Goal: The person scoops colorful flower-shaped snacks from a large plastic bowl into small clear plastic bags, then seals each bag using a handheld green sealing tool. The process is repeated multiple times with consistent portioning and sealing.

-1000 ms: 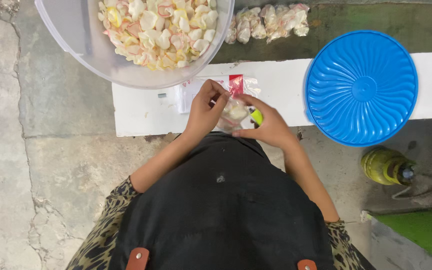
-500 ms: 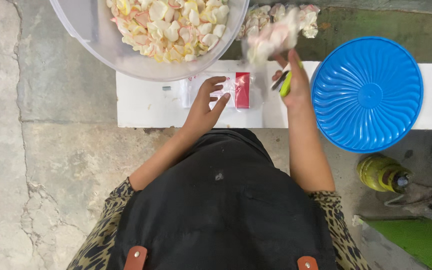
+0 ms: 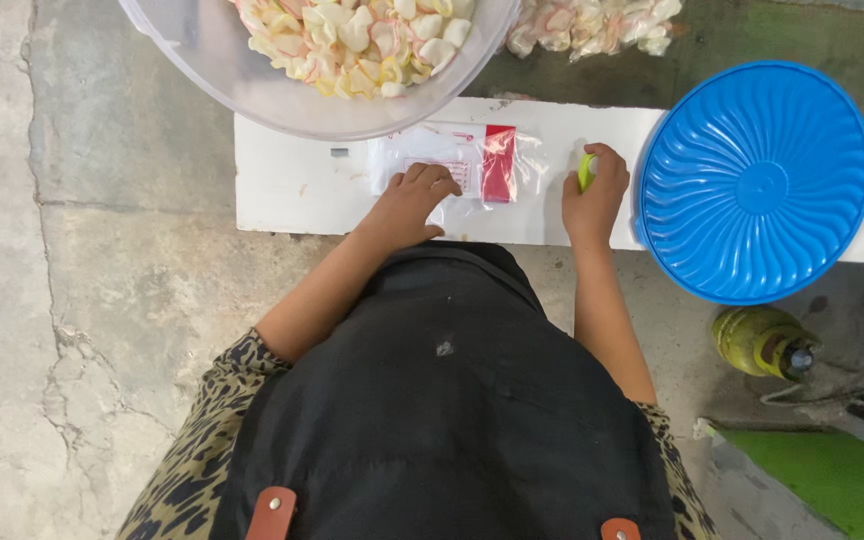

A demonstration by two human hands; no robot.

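Left hand (image 3: 412, 200) rests open, fingertips pressing a stack of thin clear plastic bags with red strip (image 3: 462, 165) lying on the white board (image 3: 292, 185), near centre. Judged light, limp, slippery; pinch one edge. Right hand (image 3: 594, 195) closed around a small yellow-green tool (image 3: 586, 170).

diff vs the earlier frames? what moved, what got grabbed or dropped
The right hand has come back down from the pile of filled bags to the white board, gripping a small yellow-green thing. The filled bag it carried up is gone from it. The left hand moved onto the flat stack of clear bags. Bowl of crackers and blue lid stayed put.
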